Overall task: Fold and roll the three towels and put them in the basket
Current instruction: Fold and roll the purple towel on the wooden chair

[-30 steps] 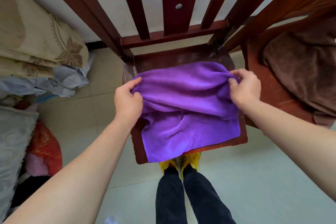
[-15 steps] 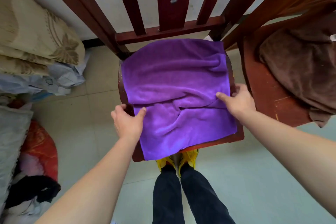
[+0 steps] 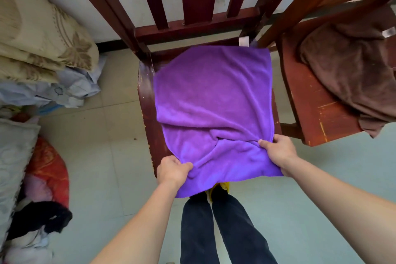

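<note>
A purple towel (image 3: 212, 100) lies spread over the seat of a dark red wooden chair (image 3: 145, 100), its near edge hanging past the seat front. My left hand (image 3: 173, 170) pinches the towel's near left part between thumb and fingers. My right hand (image 3: 276, 153) grips the near right edge, bunching a fold there. A white label shows at the towel's far right corner. A brown towel (image 3: 351, 70) lies crumpled on a second chair (image 3: 317, 113) to the right. No basket is in view.
Folded beige bedding (image 3: 42, 38) and pale cloth are stacked at the left, with a red bundle (image 3: 49, 169) and dark clothes on the floor below. The chair's back slats rise at the far side. My legs stand just in front of the seat.
The towel's upper layer went from bunched mid-seat to spread toward the chair back. Both hands came back toward me and now hold the near edge.
</note>
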